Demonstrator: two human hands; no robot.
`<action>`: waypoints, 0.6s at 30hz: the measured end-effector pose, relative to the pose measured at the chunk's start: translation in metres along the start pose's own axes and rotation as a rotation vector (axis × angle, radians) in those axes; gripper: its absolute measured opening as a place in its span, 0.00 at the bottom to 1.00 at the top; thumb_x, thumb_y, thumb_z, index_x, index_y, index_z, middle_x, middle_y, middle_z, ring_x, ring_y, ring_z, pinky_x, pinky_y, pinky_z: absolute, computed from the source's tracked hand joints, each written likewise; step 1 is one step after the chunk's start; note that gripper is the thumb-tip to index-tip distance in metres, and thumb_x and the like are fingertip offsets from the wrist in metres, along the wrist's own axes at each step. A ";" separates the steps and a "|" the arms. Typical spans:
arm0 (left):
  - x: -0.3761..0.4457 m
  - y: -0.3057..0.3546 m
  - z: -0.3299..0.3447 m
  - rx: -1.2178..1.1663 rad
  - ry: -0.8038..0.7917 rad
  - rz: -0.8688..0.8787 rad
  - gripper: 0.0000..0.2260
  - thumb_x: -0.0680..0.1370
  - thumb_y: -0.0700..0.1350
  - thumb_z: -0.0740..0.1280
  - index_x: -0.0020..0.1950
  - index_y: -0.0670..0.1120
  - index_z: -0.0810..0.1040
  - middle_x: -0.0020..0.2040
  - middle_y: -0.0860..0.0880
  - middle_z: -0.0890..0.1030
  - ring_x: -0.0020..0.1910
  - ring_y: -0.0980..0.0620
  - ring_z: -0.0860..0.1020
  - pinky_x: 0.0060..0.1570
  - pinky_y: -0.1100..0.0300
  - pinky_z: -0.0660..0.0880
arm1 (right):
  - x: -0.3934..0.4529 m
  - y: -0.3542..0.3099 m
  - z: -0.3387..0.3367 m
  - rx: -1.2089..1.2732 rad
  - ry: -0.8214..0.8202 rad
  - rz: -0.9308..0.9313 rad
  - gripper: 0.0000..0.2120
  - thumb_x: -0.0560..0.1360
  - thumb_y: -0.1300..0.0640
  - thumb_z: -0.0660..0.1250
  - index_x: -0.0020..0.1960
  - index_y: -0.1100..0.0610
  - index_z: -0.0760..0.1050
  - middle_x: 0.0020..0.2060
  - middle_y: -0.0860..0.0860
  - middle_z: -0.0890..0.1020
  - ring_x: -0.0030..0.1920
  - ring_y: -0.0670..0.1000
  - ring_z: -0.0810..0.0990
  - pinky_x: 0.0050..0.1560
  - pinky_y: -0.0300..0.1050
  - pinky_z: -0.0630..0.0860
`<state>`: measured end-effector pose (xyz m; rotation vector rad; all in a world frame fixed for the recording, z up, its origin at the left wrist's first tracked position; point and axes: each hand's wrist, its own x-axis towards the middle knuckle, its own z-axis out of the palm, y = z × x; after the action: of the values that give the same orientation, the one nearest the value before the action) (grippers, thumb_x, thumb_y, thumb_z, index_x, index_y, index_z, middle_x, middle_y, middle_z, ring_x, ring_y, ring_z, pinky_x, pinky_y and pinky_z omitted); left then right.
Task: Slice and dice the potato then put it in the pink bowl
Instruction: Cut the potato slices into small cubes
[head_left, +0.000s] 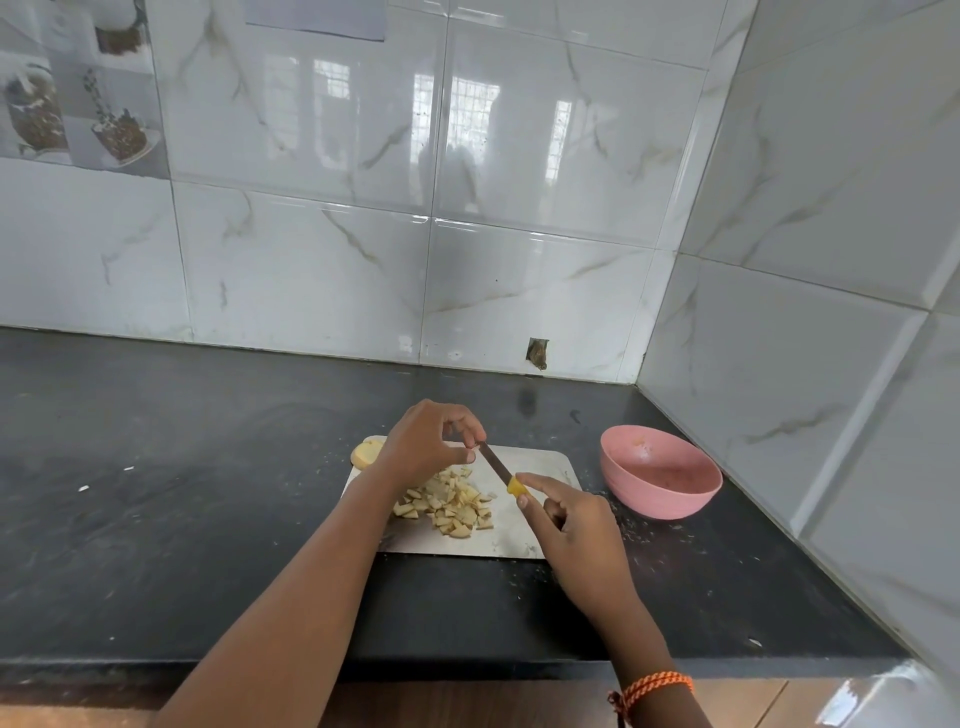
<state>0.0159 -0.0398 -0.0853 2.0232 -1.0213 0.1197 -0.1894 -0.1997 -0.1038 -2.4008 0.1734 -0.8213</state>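
A pile of diced potato pieces (451, 505) lies on the pale cutting board (540, 467). A piece of uncut potato (367, 451) sits at the board's far left corner. My right hand (571, 525) grips the yellow handle of a knife (500, 467), whose blade points up and left over the board. My left hand (431, 441) pinches the blade near its tip with thumb and fingers. The pink bowl (660, 480) stands on the counter to the right of the board, apart from both hands.
The black counter (182, 493) carries scattered crumbs. Tiled walls close it off at the back and on the right, just beyond the bowl. The counter's front edge runs under my forearms.
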 end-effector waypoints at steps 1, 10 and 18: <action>-0.001 0.000 -0.001 -0.001 0.005 -0.006 0.08 0.74 0.47 0.80 0.47 0.60 0.85 0.43 0.62 0.86 0.49 0.59 0.82 0.56 0.50 0.79 | 0.000 0.000 0.000 0.004 0.001 -0.005 0.17 0.82 0.39 0.64 0.68 0.39 0.78 0.27 0.46 0.74 0.31 0.46 0.74 0.33 0.39 0.69; -0.010 0.008 -0.006 -0.106 0.028 -0.027 0.05 0.78 0.50 0.75 0.50 0.60 0.86 0.42 0.58 0.87 0.46 0.49 0.84 0.57 0.42 0.81 | -0.001 0.000 0.001 0.019 0.005 -0.020 0.17 0.82 0.39 0.63 0.69 0.38 0.77 0.28 0.45 0.75 0.32 0.46 0.75 0.37 0.48 0.76; -0.014 0.010 -0.003 -0.014 0.105 -0.034 0.06 0.82 0.52 0.72 0.47 0.58 0.87 0.38 0.61 0.85 0.35 0.62 0.80 0.40 0.61 0.73 | -0.002 -0.002 -0.001 0.107 -0.002 -0.022 0.15 0.82 0.41 0.65 0.68 0.39 0.78 0.25 0.45 0.71 0.28 0.44 0.70 0.38 0.49 0.76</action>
<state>0.0005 -0.0325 -0.0828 1.9988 -0.9190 0.1984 -0.1915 -0.1977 -0.1026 -2.3069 0.0997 -0.8176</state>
